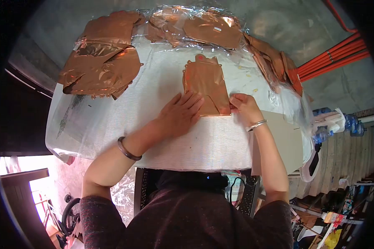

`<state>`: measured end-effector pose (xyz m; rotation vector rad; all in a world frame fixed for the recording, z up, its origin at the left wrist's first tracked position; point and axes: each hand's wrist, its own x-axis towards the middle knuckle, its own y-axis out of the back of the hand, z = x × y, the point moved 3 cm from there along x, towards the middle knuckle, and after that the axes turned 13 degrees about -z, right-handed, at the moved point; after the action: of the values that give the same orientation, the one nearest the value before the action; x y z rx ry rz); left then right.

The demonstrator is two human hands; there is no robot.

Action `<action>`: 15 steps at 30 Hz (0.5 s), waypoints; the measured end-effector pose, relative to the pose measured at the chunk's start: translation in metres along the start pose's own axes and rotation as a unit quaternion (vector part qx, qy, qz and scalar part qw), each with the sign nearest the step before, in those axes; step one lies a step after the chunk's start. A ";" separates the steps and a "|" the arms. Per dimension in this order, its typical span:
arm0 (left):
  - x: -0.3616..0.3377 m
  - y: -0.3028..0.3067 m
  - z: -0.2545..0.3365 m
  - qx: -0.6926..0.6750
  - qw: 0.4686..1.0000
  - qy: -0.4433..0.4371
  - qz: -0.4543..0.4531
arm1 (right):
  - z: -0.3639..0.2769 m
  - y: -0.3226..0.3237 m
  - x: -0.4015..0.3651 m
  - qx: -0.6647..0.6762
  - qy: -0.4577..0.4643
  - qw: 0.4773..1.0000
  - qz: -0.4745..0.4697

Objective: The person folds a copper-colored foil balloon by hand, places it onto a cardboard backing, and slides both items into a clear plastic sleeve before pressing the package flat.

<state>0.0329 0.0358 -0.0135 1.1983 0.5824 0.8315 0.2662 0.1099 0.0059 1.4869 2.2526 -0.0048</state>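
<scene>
As the left hand (181, 113) lies flat with fingers extended across the lower left side of a copper-coloured foil piece (207, 87), the right hand (246, 108) works at the opposite edge, its fingers curled and pinching the foil near the lower right corner, in a head-camera view of a table draped in a white covering (162, 141). The piece lies flat near the middle of the table, its straight lower edge toward the person and its narrow tab, marked with a red spot, pointing away. Small rounded knobs line its upper corners, and creases cross its lower half.

Around it, more shiny copper-coloured foil is spread along the table's far side: a large overlapping stack (102, 68) to the left, a batch (212, 31) with clear plastic wrapping at the far edge, and a further bunch (274, 62) to the right. A dark bangle (129, 148) circles the left wrist, a silver-toned one (257, 125) the right, while the right forearm crosses a plain grey-beige board (282, 139). Orange pipes (332, 56) run beyond the table's right side, above clear blue-tinted bottles (353, 125). The person wears a dark, speckled top (183, 220).
</scene>
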 end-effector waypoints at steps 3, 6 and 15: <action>0.000 0.001 -0.001 -0.005 1.000 -0.009 -0.002 | -0.013 0.000 0.006 0.006 -0.065 0.996 -0.061; 0.000 0.002 -0.001 0.002 0.999 -0.021 0.027 | -0.020 0.003 0.028 0.034 -0.120 0.988 -0.092; 0.003 -0.001 -0.008 -0.019 0.999 -0.028 0.016 | -0.018 -0.007 0.063 0.095 -0.162 0.968 -0.167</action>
<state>0.0286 0.0427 -0.0171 1.1950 0.4997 0.8306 0.2326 0.1664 -0.0022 1.0781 2.2436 -0.5392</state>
